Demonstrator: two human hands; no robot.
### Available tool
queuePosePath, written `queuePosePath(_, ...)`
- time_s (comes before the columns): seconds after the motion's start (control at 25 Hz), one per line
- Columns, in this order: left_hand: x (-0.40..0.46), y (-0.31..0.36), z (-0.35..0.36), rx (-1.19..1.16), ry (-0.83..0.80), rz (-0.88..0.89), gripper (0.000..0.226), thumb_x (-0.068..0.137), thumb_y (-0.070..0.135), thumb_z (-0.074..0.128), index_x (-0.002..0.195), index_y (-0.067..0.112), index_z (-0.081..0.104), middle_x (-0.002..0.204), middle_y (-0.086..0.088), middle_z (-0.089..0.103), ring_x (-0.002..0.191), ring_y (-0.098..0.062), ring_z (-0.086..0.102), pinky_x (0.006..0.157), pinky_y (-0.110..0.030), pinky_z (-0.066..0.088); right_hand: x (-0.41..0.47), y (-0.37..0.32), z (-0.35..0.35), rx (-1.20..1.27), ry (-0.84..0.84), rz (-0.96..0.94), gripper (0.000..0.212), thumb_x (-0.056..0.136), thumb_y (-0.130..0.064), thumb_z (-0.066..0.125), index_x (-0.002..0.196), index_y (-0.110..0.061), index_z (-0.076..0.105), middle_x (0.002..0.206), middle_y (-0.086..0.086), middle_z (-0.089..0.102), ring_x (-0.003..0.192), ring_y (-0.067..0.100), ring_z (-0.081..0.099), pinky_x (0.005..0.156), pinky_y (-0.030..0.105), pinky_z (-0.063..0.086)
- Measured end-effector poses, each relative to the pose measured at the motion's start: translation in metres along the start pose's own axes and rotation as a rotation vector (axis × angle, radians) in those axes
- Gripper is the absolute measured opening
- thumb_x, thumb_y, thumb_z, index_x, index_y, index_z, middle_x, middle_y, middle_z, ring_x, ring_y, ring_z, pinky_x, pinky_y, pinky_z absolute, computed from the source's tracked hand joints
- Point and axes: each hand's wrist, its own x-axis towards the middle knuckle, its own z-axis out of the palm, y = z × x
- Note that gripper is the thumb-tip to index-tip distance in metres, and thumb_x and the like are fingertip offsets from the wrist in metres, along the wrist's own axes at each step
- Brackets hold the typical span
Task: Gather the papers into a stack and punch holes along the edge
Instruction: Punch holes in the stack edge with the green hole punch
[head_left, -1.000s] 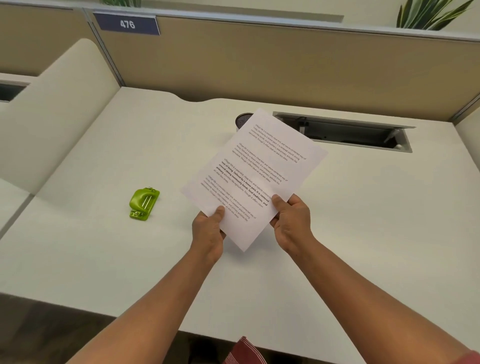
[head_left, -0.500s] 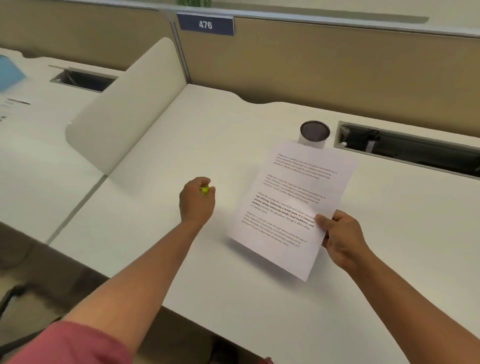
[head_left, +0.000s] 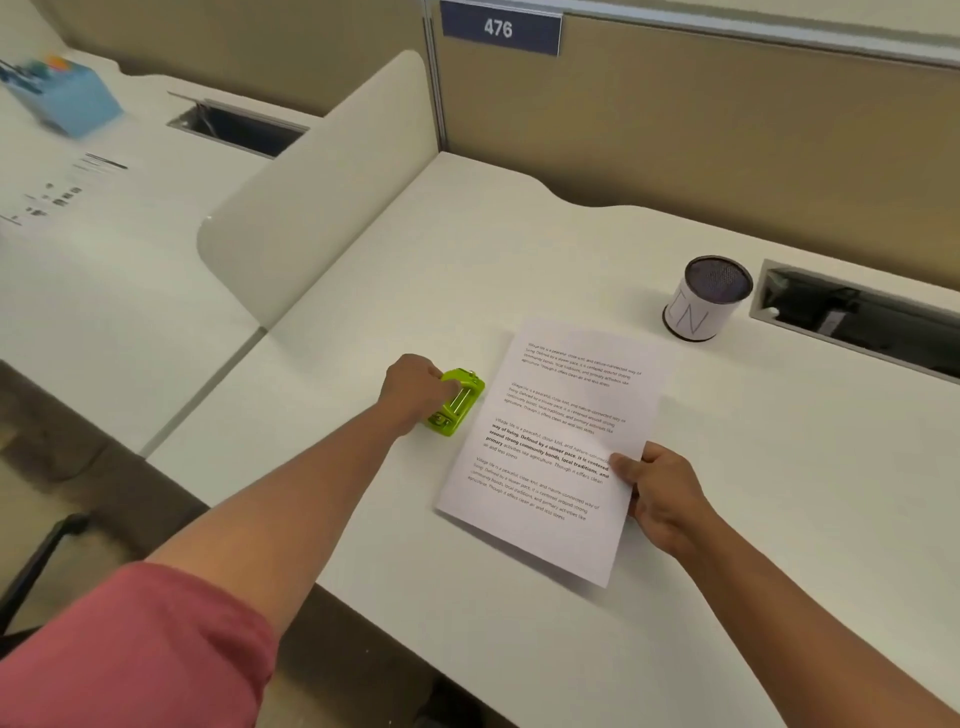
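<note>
Fingers (head_left: 451, 385) of my left hand (head_left: 410, 387) are closing over the near end of the green hole punch (head_left: 457, 401), which is sitting flat on the counter (head_left: 779, 467) toward its left edge, just beside the left long edge of the papers (head_left: 556, 447). My right hand (head_left: 662, 496) is pinching the right edge of that stack, thumb on top of the printed side and the other fingers underneath, so those fingers are gripping the paper and lifting that side a little while the left edge is lying lower, close to the counter.

I am judging that the gathering is done and that I am now bringing punch and paper together. To do this well I am wanting a firm wrap around the punch body before I move it, since it looks small and smooth and could skid across the bare counter. I cannot tell from here which way its slot is facing, so I am planning to check that before I feed the paper in. The sheets are needing to stay flush; with only one hand pinching them they could fan apart, so I am keeping steady pressure and thinking of laying the left edge flat. A mesh pen cup (head_left: 706, 299) is standing well apart, toward the back edge, out of my way.
</note>
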Motion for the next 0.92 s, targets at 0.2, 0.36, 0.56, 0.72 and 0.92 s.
queuePosePath(0.2,-0.006,0.017,0.018,-0.058,-0.059,0.022,0.045,0.079,0.023,0.080,0.058,0.017,0.042,0.068,-0.007,0.049,0.062,-0.023,0.042,0.057,-0.029,0.034,-0.003,-0.005,-0.025,-0.019,-0.008,0.014,0.020,0.096,0.006,0.056,0.110,-0.001,0.068,0.105,0.013,0.077,0.093,0.032,0.074,0.082,0.046,0.059)
queuePosePath(0.36,-0.023,0.047,0.056,-0.119,-0.157,0.045,0.032,0.075,0.026,0.083,0.064,0.012,0.056,0.068,-0.010,0.057,0.063,-0.024,0.054,0.064,-0.037,0.054,-0.014,-0.015,-0.085,-0.025,0.025,0.012,0.022,0.095,0.005,0.057,0.113,-0.001,0.068,0.108,0.014,0.077,0.100,0.036,0.073,0.091,0.052,0.057)
queuePosePath(0.56,-0.059,0.095,0.120,-0.177,-0.303,0.066,0.031,0.063,0.028,0.085,0.077,0.006,0.067,0.078,-0.018,0.070,0.075,-0.029,0.072,0.080,-0.053,0.062,-0.037,-0.020,-0.175,0.009,0.088,0.013,0.023,0.095,0.005,0.058,0.116,0.000,0.067,0.110,0.015,0.076,0.100,0.034,0.073,0.085,0.046,0.058)
queuePosePath(0.72,-0.091,0.123,0.167,-0.167,-0.376,0.094,0.029,0.063,0.028,0.085,0.068,0.010,0.062,0.070,-0.009,0.064,0.067,-0.025,0.065,0.079,-0.054,0.062,-0.054,-0.018,-0.231,0.036,0.138,0.013,0.021,0.096,0.006,0.056,0.112,-0.001,0.068,0.107,0.013,0.077,0.093,0.029,0.075,0.078,0.041,0.059)
queuePosePath(0.92,-0.120,0.136,0.204,-0.141,-0.367,0.112,0.036,0.067,0.028,0.086,0.060,0.014,0.052,0.061,-0.003,0.055,0.059,-0.023,0.054,0.066,-0.044,0.060,-0.067,-0.012,-0.273,0.044,0.191,0.023,0.021,0.095,0.007,0.056,0.110,-0.002,0.068,0.107,0.014,0.077,0.094,0.032,0.074,0.085,0.046,0.057)
